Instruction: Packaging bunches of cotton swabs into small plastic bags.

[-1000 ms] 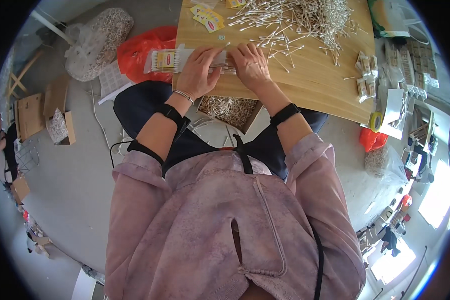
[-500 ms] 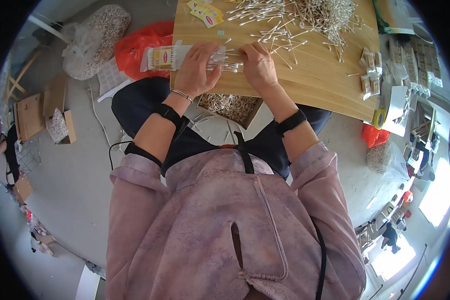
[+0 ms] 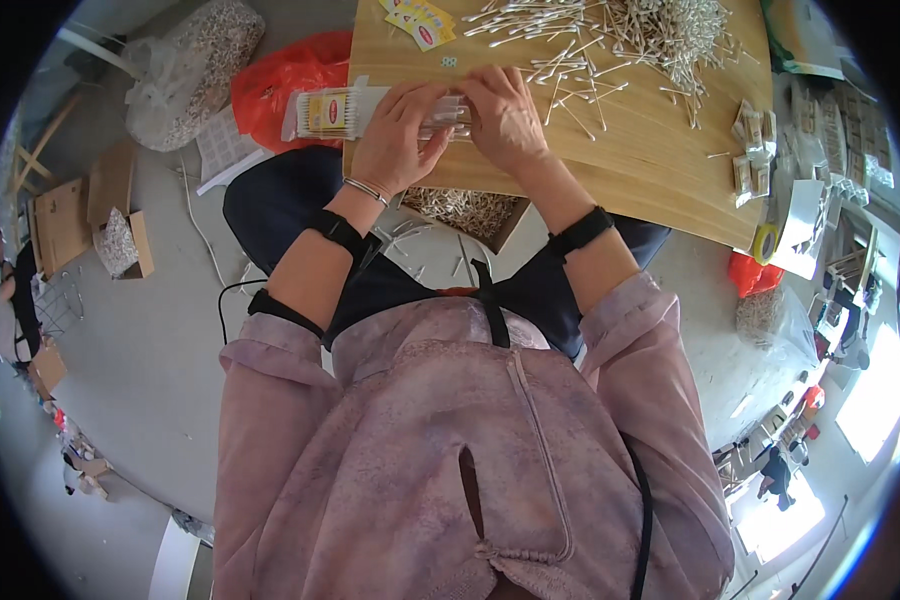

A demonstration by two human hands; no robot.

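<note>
My left hand (image 3: 398, 140) is curled over a bunch of cotton swabs (image 3: 444, 131) near the table's front left. My right hand (image 3: 505, 120) closes on the right ends of the same bunch; its fingertips are partly hidden. To the left of my left hand lies a clear plastic sleeve filled with a row of cotton swabs and a yellow label card (image 3: 327, 113). More yellow cards (image 3: 420, 22) are spread farther back. A big heap of loose cotton swabs (image 3: 675, 40) covers the far right of the wooden table (image 3: 640, 170), with stray ones scattered toward my right hand.
Beneath the table edge, a cardboard box (image 3: 505, 222) holds many swabs. Small filled packs (image 3: 755, 150) and a yellow tape roll (image 3: 765, 244) sit at the right edge. A red plastic bag (image 3: 290, 85) and a bulging clear bag (image 3: 205, 75) stand at left.
My right hand has moved slightly left and up, closer to my left hand, and now covers the right ends of the bunch. My left hand stays nearly in place.
</note>
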